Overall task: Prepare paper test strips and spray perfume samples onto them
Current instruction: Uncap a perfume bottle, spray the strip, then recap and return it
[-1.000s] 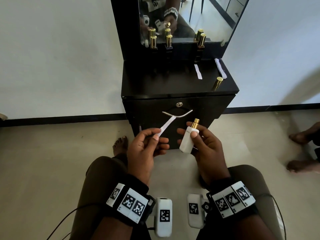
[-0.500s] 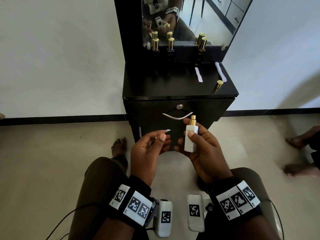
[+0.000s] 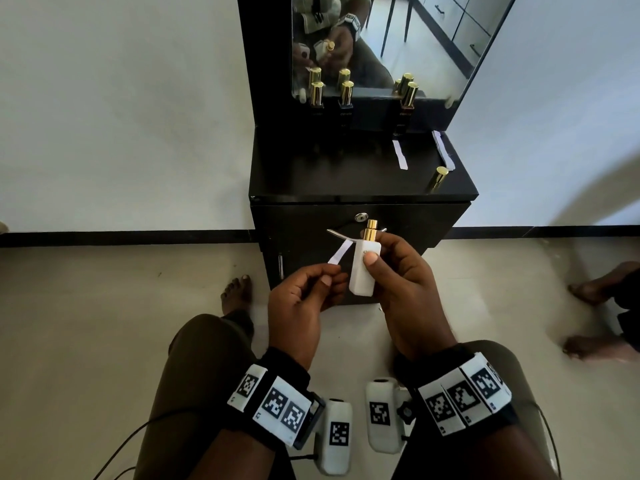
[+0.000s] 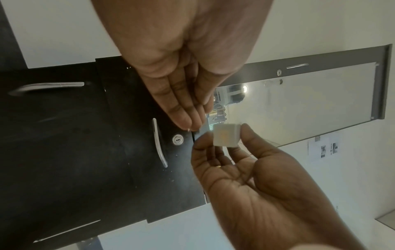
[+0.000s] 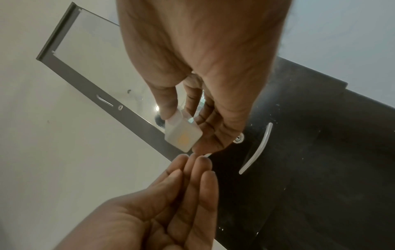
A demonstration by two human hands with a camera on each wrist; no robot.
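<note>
In the head view my left hand (image 3: 330,277) pinches the lower end of a white paper strip (image 3: 339,252), which slants up to the right. My right hand (image 3: 375,254) grips a white perfume bottle (image 3: 362,271), upright, thumb on its front; its gold spray nozzle (image 3: 372,225) is uncapped. The strip's top end lies just left of the bottle's neck. Both wrist views show the bottle's square base (image 4: 225,134) (image 5: 183,135) held between the right hand's thumb and fingers. The left fingers (image 4: 186,118) lie straight and together; there the strip is almost hidden.
A black cabinet (image 3: 346,181) with a mirror stands in front of me. On it are three dark bottles with gold caps (image 3: 346,93), two paper strips (image 3: 400,154) (image 3: 443,148) and a loose gold cap (image 3: 438,178). Another person's feet (image 3: 595,289) are at the right.
The bottle has turned upright and risen to the drawer handle. The strip dipped, pointing away from me, half a second ago; it now slants up again, beside the nozzle.
</note>
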